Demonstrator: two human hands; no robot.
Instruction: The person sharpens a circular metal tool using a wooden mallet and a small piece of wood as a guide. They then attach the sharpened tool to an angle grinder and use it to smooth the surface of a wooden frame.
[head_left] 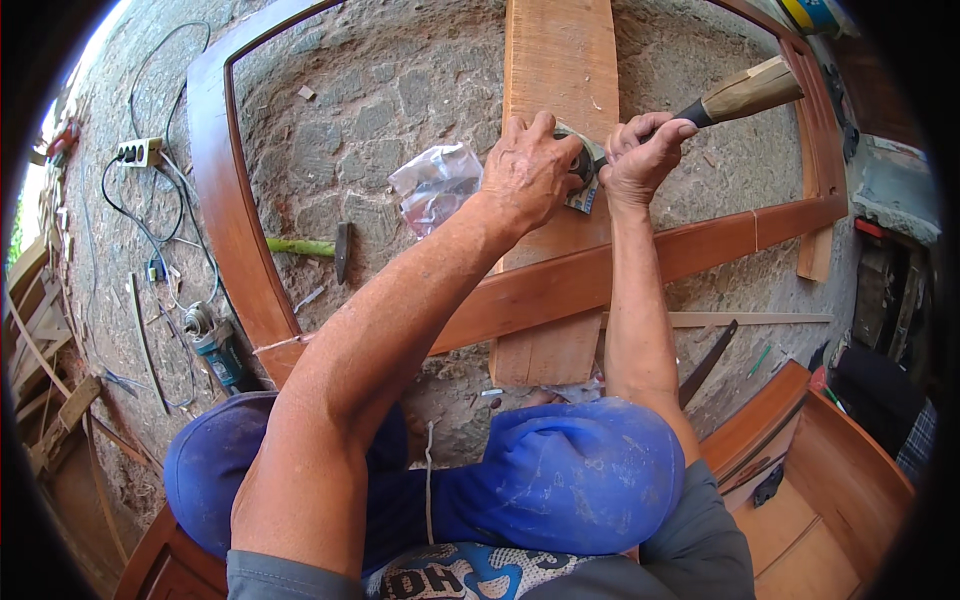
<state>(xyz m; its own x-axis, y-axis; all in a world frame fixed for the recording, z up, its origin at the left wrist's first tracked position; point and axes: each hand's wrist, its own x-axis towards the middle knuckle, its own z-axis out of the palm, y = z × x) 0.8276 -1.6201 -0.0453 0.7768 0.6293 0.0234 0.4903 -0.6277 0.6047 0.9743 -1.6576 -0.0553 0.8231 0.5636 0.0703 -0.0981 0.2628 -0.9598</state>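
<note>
My left hand [533, 172] is closed around a small round dark container [579, 168] over the plank [562, 60]. A printed surface shows at its edge, but my fingers cover most of it. In my right hand [643, 158] is a long tool with a pale wooden handle [755, 90] and a dark neck. The fingers are wrapped round its shaft, thumb along the neck. Its narrow end meets the container's side; the tip's shape is hidden. Beside my left wrist lies a crumpled clear plastic bag [437, 188].
A curved brown wooden frame [215, 170] surrounds the work, its lower bar crossing the plank. On the rough stone floor lie a green-handled hammer [305, 247], a teal angle grinder [222, 357], a power strip [140, 152] with cables and a dark saw blade [708, 364]. Brown woodwork [840, 460] stands right.
</note>
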